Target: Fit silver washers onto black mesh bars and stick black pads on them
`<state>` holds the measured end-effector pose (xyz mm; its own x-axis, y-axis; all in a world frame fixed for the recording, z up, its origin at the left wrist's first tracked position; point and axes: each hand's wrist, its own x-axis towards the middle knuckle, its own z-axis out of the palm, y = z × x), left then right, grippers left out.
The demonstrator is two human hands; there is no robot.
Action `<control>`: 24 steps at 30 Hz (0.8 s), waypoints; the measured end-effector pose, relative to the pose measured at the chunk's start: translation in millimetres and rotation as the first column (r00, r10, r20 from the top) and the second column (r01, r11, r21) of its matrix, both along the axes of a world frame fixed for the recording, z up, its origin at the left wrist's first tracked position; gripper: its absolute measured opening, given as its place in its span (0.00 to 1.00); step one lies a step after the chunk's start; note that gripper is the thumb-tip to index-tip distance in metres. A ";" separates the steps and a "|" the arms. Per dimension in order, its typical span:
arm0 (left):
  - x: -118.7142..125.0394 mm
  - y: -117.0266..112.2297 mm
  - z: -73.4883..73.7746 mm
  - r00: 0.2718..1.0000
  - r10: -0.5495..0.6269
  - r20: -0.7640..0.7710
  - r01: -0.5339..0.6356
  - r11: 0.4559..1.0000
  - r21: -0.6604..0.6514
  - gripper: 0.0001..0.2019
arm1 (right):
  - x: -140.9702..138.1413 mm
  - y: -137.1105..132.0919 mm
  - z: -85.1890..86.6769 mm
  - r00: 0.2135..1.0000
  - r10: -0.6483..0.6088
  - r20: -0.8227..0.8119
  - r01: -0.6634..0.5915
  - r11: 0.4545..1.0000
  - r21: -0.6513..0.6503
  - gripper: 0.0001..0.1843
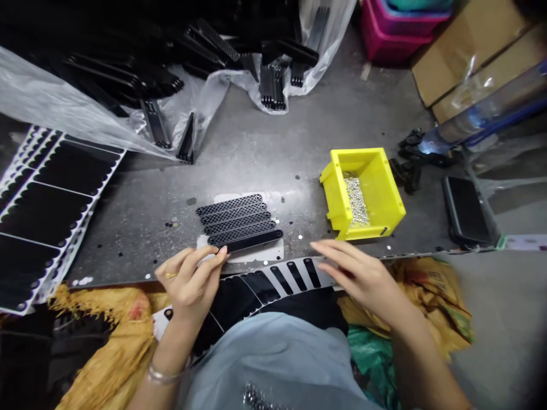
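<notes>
My left hand [190, 282] lies at the near edge of the grey metal table [141, 245], its fingertips against the left end of the lowest of several black mesh strips [239, 224]. That lowest strip [245, 240] shows a smoother dark face and sits on white backing paper [260, 251]. My right hand [359, 273], blurred and with fingers apart, hangs above the table edge, holding nothing. A yellow plastic bin [363, 193] of small silver studs [355, 199] stands to its far side. A white-edged sheet of black pads [273, 282] lies across my lap.
A long sheet of black pads [43, 210] lies at the table's left. Bagged black parts [269, 74] pile up at the back. Pink crates [393, 34], cardboard boxes [465, 62] and a black flat device [468, 210] stand at the right. Loose studs dot the table.
</notes>
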<state>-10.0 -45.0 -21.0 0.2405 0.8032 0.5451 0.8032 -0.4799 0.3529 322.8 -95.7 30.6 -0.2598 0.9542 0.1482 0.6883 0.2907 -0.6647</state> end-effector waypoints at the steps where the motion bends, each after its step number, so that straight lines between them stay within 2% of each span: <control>1: 7.4 -1.9 7.7 0.999 -0.030 0.011 0.031 0.999 -0.036 0.09 | -2.2 0.7 -2.3 0.999 0.040 -0.036 -0.041 0.998 -0.040 0.22; 3: 30.6 -7.3 24.6 0.990 -0.124 0.068 0.134 0.976 -0.169 0.12 | -7.6 3.5 -3.8 0.982 0.070 -0.173 -0.080 0.996 -0.049 0.18; 5: 59.1 -11.4 38.9 0.949 -0.262 0.175 0.308 0.892 -0.331 0.18 | -12.3 6.0 -1.9 0.953 0.085 -0.291 -0.093 0.996 -0.011 0.16; 6: 72.2 -11.9 44.2 0.923 -0.298 0.243 0.373 0.845 -0.383 0.12 | -14.3 6.7 -0.6 0.946 0.091 -0.311 -0.091 0.996 0.014 0.17; 7: 83.0 -11.5 48.1 0.903 -0.307 0.301 0.416 0.800 -0.432 0.07 | -16.3 7.2 0.4 0.948 0.091 -0.304 -0.083 0.996 0.038 0.18; 9: 95.5 -9.5 52.5 0.875 -0.294 0.384 0.463 0.738 -0.490 0.09 | -21.1 7.4 0.4 0.963 0.089 -0.254 -0.071 0.994 0.079 0.20; 11: 96.8 -8.6 52.6 0.870 -0.283 0.404 0.471 0.717 -0.513 0.11 | -25.9 6.1 -2.2 0.972 0.086 -0.217 -0.064 0.992 0.106 0.23; 13: 92.3 -10.3 47.9 0.889 -0.276 0.365 0.435 0.758 -0.487 0.11 | -26.9 2.5 -5.3 0.971 0.091 -0.222 -0.064 0.990 0.128 0.24; 16: 86.4 -13.5 31.1 0.951 -0.227 0.209 0.284 0.910 -0.302 0.09 | -13.6 -5.9 -5.7 0.935 0.081 -0.344 -0.063 0.996 0.064 0.18; 18: 87.0 -12.7 16.2 0.983 -0.157 0.096 0.170 0.975 -0.144 0.08 | 1.8 -9.8 -1.2 0.842 -0.038 -0.538 0.016 0.999 -0.045 0.12; 20: 90.6 -9.2 3.4 0.993 -0.120 0.003 0.120 0.989 -0.083 0.14 | 13.1 -8.8 5.9 0.699 -0.189 -0.690 0.140 0.982 -0.127 0.10; 21: 92.8 -7.1 -0.8 0.993 -0.114 -0.035 0.111 0.990 -0.089 0.18 | 14.4 -5.8 9.5 0.661 -0.237 -0.712 0.208 0.969 -0.129 0.11; 22: 94.6 -5.1 -2.9 0.990 -0.120 -0.070 0.112 0.988 -0.103 0.20 | 12.2 -1.1 12.4 0.677 -0.271 -0.684 0.267 0.957 -0.115 0.13; 24: 95.2 -2.4 -0.9 0.983 -0.144 -0.118 0.129 0.983 -0.127 0.22 | -2.7 12.9 15.0 0.807 -0.297 -0.510 0.334 0.942 -0.020 0.18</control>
